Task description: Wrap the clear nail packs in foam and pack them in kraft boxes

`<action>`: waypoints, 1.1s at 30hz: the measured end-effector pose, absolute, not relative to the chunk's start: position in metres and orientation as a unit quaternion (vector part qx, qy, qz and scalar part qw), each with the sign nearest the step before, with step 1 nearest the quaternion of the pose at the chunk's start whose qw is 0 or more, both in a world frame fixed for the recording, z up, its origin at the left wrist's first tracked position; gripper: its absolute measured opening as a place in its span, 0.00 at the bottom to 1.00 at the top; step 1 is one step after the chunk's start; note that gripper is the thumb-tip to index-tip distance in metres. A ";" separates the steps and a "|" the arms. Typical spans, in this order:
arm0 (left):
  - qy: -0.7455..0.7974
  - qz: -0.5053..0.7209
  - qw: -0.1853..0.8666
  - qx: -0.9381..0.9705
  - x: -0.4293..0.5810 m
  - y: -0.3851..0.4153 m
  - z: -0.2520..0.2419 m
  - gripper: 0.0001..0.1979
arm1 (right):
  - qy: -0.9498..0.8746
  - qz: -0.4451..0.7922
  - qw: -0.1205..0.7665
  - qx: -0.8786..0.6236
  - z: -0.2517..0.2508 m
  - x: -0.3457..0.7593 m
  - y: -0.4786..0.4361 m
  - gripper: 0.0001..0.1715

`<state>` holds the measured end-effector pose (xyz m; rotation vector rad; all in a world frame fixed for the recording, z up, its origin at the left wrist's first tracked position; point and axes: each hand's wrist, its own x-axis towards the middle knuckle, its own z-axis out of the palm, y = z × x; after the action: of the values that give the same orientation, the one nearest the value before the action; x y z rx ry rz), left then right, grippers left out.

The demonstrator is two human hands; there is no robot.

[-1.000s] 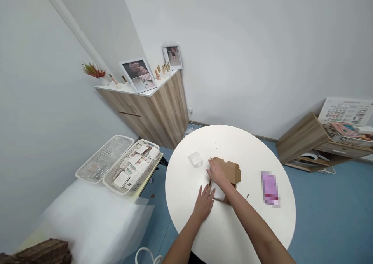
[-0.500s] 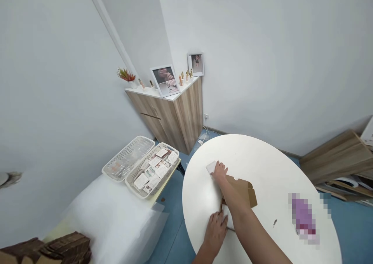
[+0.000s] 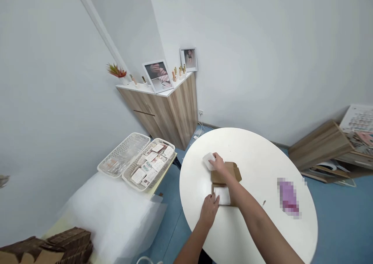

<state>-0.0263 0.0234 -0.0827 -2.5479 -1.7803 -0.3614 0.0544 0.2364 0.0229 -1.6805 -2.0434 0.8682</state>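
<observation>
A small brown cardboard box (image 3: pixel 225 177) lies open on the round white table (image 3: pixel 256 155), with something white (image 3: pixel 223 195) inside it. My left hand (image 3: pixel 209 210) rests at the box's near left corner, fingers bent against it. My right hand (image 3: pixel 218 164) reaches past the box's raised flap and closes its fingers on a small clear plastic case (image 3: pixel 208 161) at the table's far left.
A blurred purple object (image 3: pixel 288 198) lies on the table's right. Two white baskets (image 3: pixel 136 163), one holding several packets, sit on a side surface to the left. Flat brown cartons (image 3: pixel 55 245) are stacked bottom left. A wooden cabinet (image 3: pixel 163 108) with frames stands behind.
My right hand left the box, reached out to the clear case and now grips it. My left hand slid back and returned to the box corner. The view swung.
</observation>
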 end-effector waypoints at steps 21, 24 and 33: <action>-0.507 -0.123 -0.050 -0.852 0.005 0.032 -0.028 0.20 | -0.661 0.327 0.076 -0.671 0.006 0.215 0.087 0.24; -0.508 -0.151 -0.077 -0.845 0.015 0.040 -0.025 0.25 | -0.696 0.276 0.057 -0.660 0.009 0.214 0.082 0.26; -0.528 -0.140 -0.174 -0.820 0.038 0.060 -0.030 0.26 | -0.739 0.197 0.069 -0.641 0.018 0.212 0.049 0.13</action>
<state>0.0378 0.0600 -0.0296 -2.9046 -1.8709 -0.4955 0.2119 0.0487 0.0181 -1.9305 -2.2239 0.5935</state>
